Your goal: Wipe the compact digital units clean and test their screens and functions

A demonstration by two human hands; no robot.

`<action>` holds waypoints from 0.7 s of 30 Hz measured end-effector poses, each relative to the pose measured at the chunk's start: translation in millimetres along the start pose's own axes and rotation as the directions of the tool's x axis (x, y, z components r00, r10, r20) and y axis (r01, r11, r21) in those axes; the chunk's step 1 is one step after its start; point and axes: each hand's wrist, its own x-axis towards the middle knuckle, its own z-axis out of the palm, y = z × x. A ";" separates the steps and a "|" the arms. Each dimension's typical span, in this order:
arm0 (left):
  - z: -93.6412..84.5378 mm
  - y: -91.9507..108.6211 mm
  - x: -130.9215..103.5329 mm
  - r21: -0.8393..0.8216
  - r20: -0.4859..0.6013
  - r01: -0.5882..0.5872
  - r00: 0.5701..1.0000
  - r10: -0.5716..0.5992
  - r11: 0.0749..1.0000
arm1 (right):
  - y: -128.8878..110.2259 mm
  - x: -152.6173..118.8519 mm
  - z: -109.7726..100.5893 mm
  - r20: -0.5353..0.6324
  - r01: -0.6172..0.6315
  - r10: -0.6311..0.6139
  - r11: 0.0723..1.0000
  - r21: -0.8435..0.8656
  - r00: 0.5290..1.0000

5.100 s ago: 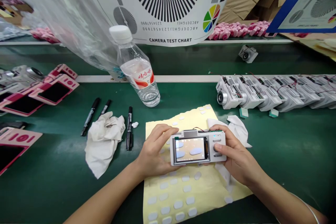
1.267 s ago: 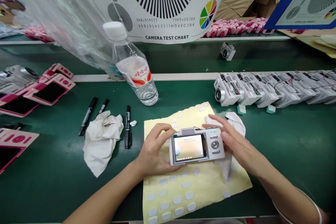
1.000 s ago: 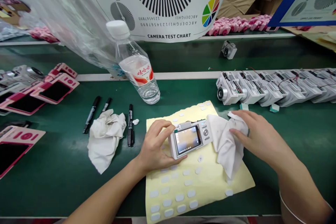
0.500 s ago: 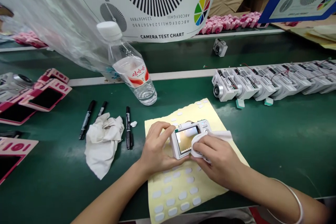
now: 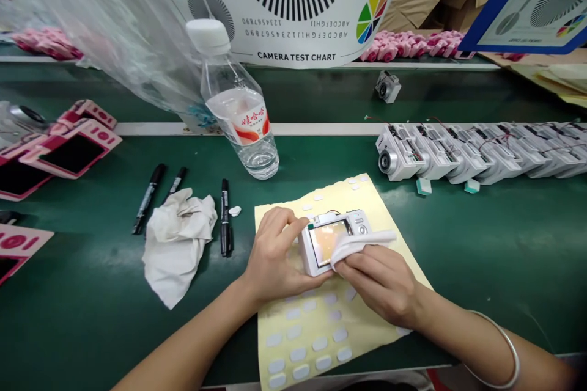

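Camera at frame centre, over yellow sheet; screen facing viewer, long axis rising slightly left to right. Left hand half closed round camera's left end. Right hand, nearly closed, pinches white cloth over screen's lower right. Green bench stretches right of sheet; front edge along frame bottom.

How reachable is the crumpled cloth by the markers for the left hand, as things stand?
Probably yes, once freed: the left hand is holding the white camera. The crumpled cloth lies off to its left, and the black marker between them lies flat, so likely wouldn't block it.
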 end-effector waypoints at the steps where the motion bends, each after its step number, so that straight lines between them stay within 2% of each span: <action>1: 0.2 -0.2 0.2 0.010 -0.001 -0.006 1.000 0.006 1.000 | 1.2 -1.2 0.8 0.003 0.006 -0.006 1.000 -0.002 1.000; 10: 1.8 -1.5 0.7 0.019 -0.004 -0.006 1.000 0.006 1.000 | 4.0 -3.4 2.2 0.020 0.003 -0.003 1.000 0.026 1.000; 12: 1.1 -2.3 1.0 0.029 0.007 -0.028 1.000 0.028 0.999 | 6.6 -1.9 -1.7 -0.009 -0.074 0.075 0.997 0.030 0.997; 13: 0.6 -2.7 1.1 0.033 0.008 -0.035 0.999 0.035 0.999 | 8.0 -0.6 -5.2 -0.028 -0.155 0.157 0.987 0.045 0.987; 14: 0.3 -3.0 1.2 0.039 0.006 -0.039 0.999 0.038 0.999 | 9.2 0.9 -9.8 -0.048 -0.263 0.267 0.962 0.071 0.963; 15: 0.0 -3.2 1.2 0.046 0.003 -0.040 0.999 0.040 0.998 | 10.3 2.2 -15.6 -0.059 -0.388 0.395 0.916 0.103 0.917; 17: 0.1 -3.5 1.0 0.064 -0.003 -0.042 0.999 0.043 0.997 | 11.8 2.5 -30.5 -0.025 -0.623 0.636 0.763 0.170 0.772; 18: 0.5 -3.6 0.7 0.071 -0.006 -0.044 0.999 0.044 0.996 | 12.1 1.0 -39.2 0.017 -0.704 0.714 0.686 0.185 0.700; 19: 1.3 -3.7 0.4 0.081 -0.004 -0.040 0.999 0.041 0.996 | 12.1 -1.9 -48.5 0.055 -0.753 0.758 0.634 0.176 0.650; 20: 2.3 -3.7 -0.1 0.092 0.000 -0.031 1.000 0.031 0.995 | 11.7 -5.8 -58.0 0.059 -0.773 0.774 0.619 0.139 0.630; 21: 3.6 -3.6 -0.8 0.102 0.005 -0.015 1.000 0.014 0.995 | 10.9 -10.3 -67.3 0.019 -0.769 0.769 0.636 0.064 0.639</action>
